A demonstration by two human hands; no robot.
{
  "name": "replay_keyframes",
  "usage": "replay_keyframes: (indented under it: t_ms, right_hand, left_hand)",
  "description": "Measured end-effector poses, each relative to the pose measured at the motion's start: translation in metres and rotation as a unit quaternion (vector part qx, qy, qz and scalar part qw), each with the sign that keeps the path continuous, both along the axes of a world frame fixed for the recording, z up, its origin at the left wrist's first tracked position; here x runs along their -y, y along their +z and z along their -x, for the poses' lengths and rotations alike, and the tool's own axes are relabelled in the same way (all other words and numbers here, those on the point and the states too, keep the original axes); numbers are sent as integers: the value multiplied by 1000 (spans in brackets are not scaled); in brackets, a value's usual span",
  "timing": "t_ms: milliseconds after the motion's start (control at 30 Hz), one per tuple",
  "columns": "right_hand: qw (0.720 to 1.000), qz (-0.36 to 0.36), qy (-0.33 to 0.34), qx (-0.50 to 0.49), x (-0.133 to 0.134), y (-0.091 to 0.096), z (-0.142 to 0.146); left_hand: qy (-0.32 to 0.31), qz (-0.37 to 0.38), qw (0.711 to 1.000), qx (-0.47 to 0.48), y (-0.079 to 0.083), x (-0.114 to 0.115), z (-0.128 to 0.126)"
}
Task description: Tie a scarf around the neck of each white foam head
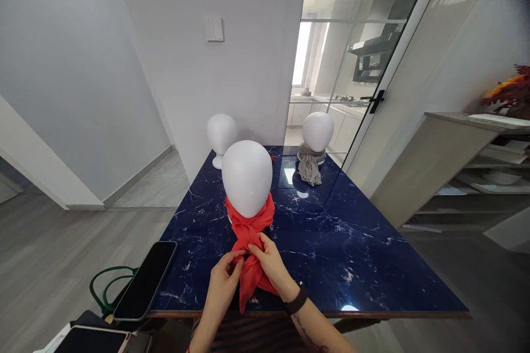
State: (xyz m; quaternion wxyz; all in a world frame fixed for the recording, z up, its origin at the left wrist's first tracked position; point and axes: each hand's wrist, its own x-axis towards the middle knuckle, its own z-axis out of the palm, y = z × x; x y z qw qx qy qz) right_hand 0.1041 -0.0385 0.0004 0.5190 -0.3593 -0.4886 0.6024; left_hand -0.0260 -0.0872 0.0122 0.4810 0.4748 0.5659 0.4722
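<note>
A white foam mannequin head [247, 177] stands on the dark blue marble table [351, 253], close to its near edge. A red scarf [249, 226] is wrapped round its neck and knotted in front, its ends hanging down toward me. My left hand [222, 282] pinches the scarf just below the knot from the left. My right hand [270, 262], with a black watch on its wrist, pinches the same spot from the right. The fingers of both hands are closed on the cloth.
A second white head [317, 131] wearing a grey scarf [309, 167] stands at the far right of the table; a bare third head [221, 133] stands far left. A black phone [145, 279] lies over the table's near-left corner. Another device [93, 340] lies below it. Shelves stand to the right.
</note>
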Motion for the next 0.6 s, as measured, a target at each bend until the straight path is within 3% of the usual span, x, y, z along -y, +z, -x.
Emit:
replay_keyframes:
  t_ms: [100, 200, 333, 433, 600]
  right_hand:
    - [999, 20, -17, 43, -1, -7, -2]
    - [994, 21, -27, 107, -4, -8, -9]
    - [977, -30, -15, 212, -10, -2, -20]
    - [964, -84, -40, 250, -8, 0, -21]
    - [952, -143, -79, 260, 3, -1, -14]
  left_hand:
    - [38, 6, 995, 96, 7, -1, 9]
    - [77, 38, 969, 231, 17, -4, 21]
    - [29, 79, 934, 348, 27, -8, 28]
    - [-10, 17, 956, 292, 31, -13, 17]
    - [-56, -125, 989, 52, 37, -30, -4]
